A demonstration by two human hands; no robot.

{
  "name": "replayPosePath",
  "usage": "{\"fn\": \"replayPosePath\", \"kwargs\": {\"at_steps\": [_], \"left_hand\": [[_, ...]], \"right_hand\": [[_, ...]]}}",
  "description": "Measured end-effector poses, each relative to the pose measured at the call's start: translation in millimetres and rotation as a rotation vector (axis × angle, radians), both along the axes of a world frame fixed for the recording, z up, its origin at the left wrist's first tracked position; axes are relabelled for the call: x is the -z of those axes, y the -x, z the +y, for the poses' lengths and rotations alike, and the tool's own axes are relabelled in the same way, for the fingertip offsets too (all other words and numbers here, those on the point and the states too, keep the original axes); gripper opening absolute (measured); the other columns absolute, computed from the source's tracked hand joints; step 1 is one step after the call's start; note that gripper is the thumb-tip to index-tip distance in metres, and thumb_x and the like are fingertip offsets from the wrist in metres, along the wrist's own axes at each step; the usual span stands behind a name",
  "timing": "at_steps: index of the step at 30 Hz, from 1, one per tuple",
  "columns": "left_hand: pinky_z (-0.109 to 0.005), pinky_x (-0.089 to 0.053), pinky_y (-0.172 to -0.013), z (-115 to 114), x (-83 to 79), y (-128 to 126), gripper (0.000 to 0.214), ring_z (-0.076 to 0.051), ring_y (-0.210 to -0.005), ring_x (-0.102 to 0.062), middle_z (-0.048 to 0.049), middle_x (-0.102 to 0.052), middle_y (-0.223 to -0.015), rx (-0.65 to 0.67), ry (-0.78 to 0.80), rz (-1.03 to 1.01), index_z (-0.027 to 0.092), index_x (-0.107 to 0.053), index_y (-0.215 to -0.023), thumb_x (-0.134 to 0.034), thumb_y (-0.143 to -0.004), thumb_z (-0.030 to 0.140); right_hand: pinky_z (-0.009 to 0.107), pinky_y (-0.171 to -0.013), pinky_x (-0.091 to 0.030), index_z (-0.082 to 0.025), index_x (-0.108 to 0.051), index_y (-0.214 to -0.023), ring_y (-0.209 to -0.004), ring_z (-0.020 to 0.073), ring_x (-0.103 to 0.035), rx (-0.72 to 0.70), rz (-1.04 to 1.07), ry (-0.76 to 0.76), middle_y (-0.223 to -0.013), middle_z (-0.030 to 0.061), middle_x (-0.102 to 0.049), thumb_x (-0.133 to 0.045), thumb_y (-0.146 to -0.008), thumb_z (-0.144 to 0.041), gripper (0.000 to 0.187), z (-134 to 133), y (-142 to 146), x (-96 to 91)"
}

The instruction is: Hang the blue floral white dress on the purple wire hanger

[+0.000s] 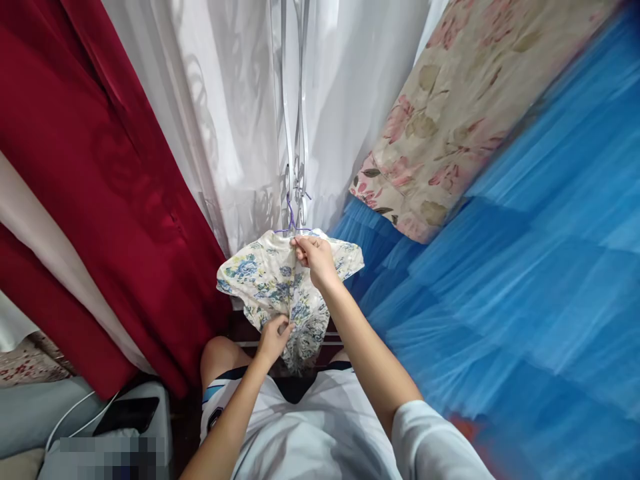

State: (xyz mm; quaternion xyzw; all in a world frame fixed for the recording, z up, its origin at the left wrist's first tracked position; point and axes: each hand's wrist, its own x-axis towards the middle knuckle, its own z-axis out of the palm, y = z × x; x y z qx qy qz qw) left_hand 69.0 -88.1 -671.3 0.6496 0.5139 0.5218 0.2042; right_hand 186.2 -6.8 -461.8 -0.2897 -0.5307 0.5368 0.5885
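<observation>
A white shirt with blue flowers (270, 267) hangs in front of me on a purple hanger (291, 213), hooked to a white metal rack (303, 133). My right hand (314, 257) pinches the shirt's front edge just below the collar. Lower down, my left hand (275, 339) is closed on the same front edge near the middle of the shirt. Between the two hands the front edge runs nearly straight. Any buttons are too small to make out, and the shirt's lower part hangs toward my lap.
Red curtain-like fabric (150, 233) hangs at the left and white curtains (240, 100) behind the rack. Tiered blue tulle (525, 280) and a pink-flowered cloth (425, 153) hang at the right. A dark phone (127, 415) with a white cable lies on a grey seat (163, 427) at the lower left.
</observation>
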Motion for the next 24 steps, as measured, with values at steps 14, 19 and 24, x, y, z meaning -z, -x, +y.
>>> {"fn": "replayPosePath", "kwargs": {"at_steps": [14,19,24], "left_hand": [[-0.031,-0.045,-0.081,36,-212.6,13,0.022,-0.019,-0.084,-0.060,-0.0052,-0.064,-0.085,-0.002,-0.475,0.237,0.019,-0.068,-0.089,-0.052,-0.096,0.032],[-0.025,-0.045,-0.083,41,-219.4,47,0.015,-0.016,-0.088,-0.060,-0.0032,-0.064,-0.088,-0.297,-0.586,-0.105,0.017,-0.065,-0.091,-0.057,-0.094,0.029],[-0.020,-0.046,-0.077,50,-190.6,114,0.010,-0.010,-0.075,-0.058,0.0016,-0.060,-0.079,-0.397,-0.308,-1.095,0.017,-0.060,-0.086,-0.054,-0.093,0.018]], "right_hand": [[0.023,-0.047,-0.025,-0.019,-0.053,-0.069,-0.045,0.0101,-0.037,0.113,-0.425,-0.219,-0.050,-0.0047,-0.046,-0.055,-0.087,-0.039,0.027,-12,-12,27.8],[0.024,-0.049,-0.026,-0.020,-0.045,-0.059,-0.049,0.0107,-0.038,0.059,-0.583,-0.185,-0.051,-0.0041,-0.045,-0.056,-0.082,-0.033,0.028,-8,-5,71.5],[0.023,-0.046,-0.027,-0.021,-0.043,-0.060,-0.045,0.0097,-0.038,-0.089,-0.590,-0.138,-0.050,-0.0050,-0.043,-0.052,-0.084,-0.033,0.029,-32,-5,99.9]]}}
